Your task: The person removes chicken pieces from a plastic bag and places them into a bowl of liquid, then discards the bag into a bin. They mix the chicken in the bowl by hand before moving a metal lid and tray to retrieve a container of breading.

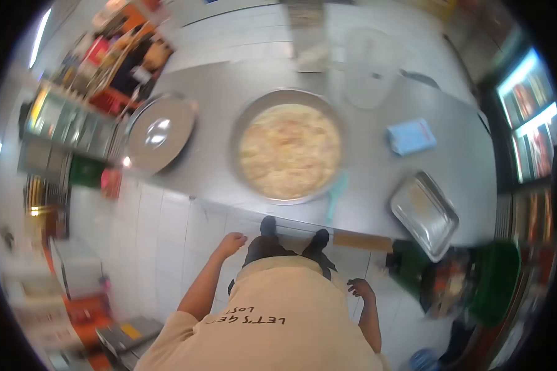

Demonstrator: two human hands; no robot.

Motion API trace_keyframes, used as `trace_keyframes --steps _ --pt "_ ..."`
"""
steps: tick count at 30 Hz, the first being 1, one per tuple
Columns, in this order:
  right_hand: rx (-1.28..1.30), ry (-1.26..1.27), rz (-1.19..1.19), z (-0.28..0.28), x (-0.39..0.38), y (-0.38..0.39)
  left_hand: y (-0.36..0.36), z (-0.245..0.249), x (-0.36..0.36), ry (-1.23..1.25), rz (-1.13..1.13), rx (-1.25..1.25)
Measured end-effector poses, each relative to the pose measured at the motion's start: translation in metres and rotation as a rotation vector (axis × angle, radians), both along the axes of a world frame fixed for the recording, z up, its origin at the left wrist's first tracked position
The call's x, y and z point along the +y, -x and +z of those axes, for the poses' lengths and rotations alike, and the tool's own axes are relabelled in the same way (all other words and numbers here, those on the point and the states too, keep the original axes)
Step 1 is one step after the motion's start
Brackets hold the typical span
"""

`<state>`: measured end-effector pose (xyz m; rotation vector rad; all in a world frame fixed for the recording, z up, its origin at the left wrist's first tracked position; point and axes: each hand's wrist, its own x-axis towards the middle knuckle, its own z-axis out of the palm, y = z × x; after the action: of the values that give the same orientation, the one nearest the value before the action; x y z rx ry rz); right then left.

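Head view showed your left hand (231, 243) loosely curled and your right hand (360, 288) half open. Both were empty and hung short of the worktop (377, 167). The large pan (289, 151) of pale food sat near its front edge. Right of the pan, a metal tray (423, 213) appeared to overhang that edge, so a hip bump could tip it off. The teal utensil (337, 195) touching the pan looked similarly exposed.
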<state>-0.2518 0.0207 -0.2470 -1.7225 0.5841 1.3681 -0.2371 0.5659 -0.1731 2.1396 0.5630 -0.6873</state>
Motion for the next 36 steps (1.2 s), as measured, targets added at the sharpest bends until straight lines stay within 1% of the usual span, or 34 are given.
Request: trace_keyframes --steps 1,3,5,7,8,9,10,11,12,13,14,15,16,17,18,19,20,21,23,25,26,27,28,29,30,31,32,33,34,35,36 --pt "-0.009 -0.001 0.067 0.018 0.015 -0.025 0.038 -0.023 0.026 0.05 0.183 0.056" --pt "-0.273 -0.116 0.201 0.054 0.055 -0.069 0.123 -0.061 0.068 0.031 0.423 0.07" --pt "-0.325 -0.155 0.262 0.097 0.103 -0.106 0.194 -0.073 0.084 -0.049 0.5 0.373" --pt "-0.342 -0.345 0.208 0.127 0.154 -0.132 0.247 -0.089 0.091 0.083 0.536 0.715" --pt "-0.348 -0.347 0.224 0.145 0.181 -0.137 0.276 -0.102 0.09 0.143 0.514 0.721" --pt "-0.355 -0.419 0.128 0.163 0.207 -0.14 0.298 -0.11 0.089 0.199 0.485 0.725" --pt "-0.365 -0.489 0.027 0.174 0.232 -0.141 0.308 -0.114 0.086 0.192 0.488 0.699" --pt "-0.381 -0.49 0.035 0.177 0.258 -0.139 0.303 -0.108 0.081 0.185 0.491 0.669" --pt "-0.348 -0.539 -0.208 0.178 0.285 -0.135 0.275 -0.075 0.074 0.121 0.636 0.653" --pt "-0.305 -0.584 -0.451 0.176 0.306 -0.132 0.263 -0.077 0.085 0.126 0.64 0.647" --pt "-0.22 -0.635 -0.579 0.163 0.321 -0.134 0.256 -0.084 0.098 0.186 0.847 0.431" --pt "-0.222 -0.635 -0.572 0.157 0.337 -0.133 0.246 -0.083 0.111 0.242 1.046 0.208" --pt "-0.313 -0.66 -0.658 0.153 0.353 -0.131 0.226 -0.08 0.13 0.319 1.134 0.052" --pt "-0.406 -0.683 -0.746 0.152 0.367 -0.129 0.192 -0.064 0.151 0.397 1.215 -0.106" --pt "-0.473 -0.682 -0.741 0.154 0.379 -0.129 0.153 -0.035 0.17 0.404 1.196 -0.22" --pt "-0.477 -0.677 -0.736 0.153 0.388 -0.129 0.12 -0.022 0.194 0.468 1.147 -0.328" --pt "-0.49 -0.675 -0.738 0.151 0.391 -0.13 0.086 -0.017 0.22 0.563 1.167 -0.433" --pt "-0.503 -0.668 -0.748 0.149 0.392 -0.128 0.058 -0.02 0.248 0.576 1.038 -0.556" --pt "-0.531 -0.606 -0.81 0.147 0.396 -0.121 -0.008 0.025 0.283 0.733 1.104 -0.673" --pt "-0.624 -0.329 -0.504 0.156 0.389 -0.109 -0.052 0.014 0.326 0.967 1.168 -0.83" --pt "-0.617 -0.269 -0.43 0.134 0.373 -0.102 -0.068 -0.021 0.357 1.024 0.97 -0.956" --pt "-0.623 -0.234 -0.343 0.114 0.355 -0.089 -0.084 -0.039 0.365 0.267 0.617 -1.05" --pt "-0.673 -0.224 -0.313 0.101 0.339 -0.071 -0.106 -0.072 0.396 0.517 0.865 -0.994" --pt "-0.716 -0.21 -0.277 0.09 0.324 -0.05 -0.118 0.009 0.366 0.853 1.167 -0.778" --pt "-0.736 -0.158 -0.39 0.077 0.304 -0.027 -0.125 0.001 0.373 0.755 1.261 -0.736" --pt "-0.786 0.014 -0.268 0.06 0.285 0.0 -0.127 -0.002 0.379 0.678 1.204 -0.692" --pt "-0.81 0.176 -0.128 0.046 0.27 0.026 -0.133 -0.002 0.38 0.653 1.289 -0.695" --pt "-0.766 0.276 -0.182 0.035 0.256 0.055 -0.137 0.003 0.38 0.661 1.32 -0.69" --pt "-0.718 0.362 -0.217 0.022 0.239 0.086 -0.139 -0.015 0.402 0.692 1.243 -0.691" --pt "-0.685 0.447 -0.171 -0.007 0.219 0.124 -0.14 -0.019 0.418 0.687 1.205 -0.684" --pt "-0.652 0.531 -0.117 -0.034 0.202 0.158 -0.142 -0.022 0.43 0.752 1.162 -0.693"
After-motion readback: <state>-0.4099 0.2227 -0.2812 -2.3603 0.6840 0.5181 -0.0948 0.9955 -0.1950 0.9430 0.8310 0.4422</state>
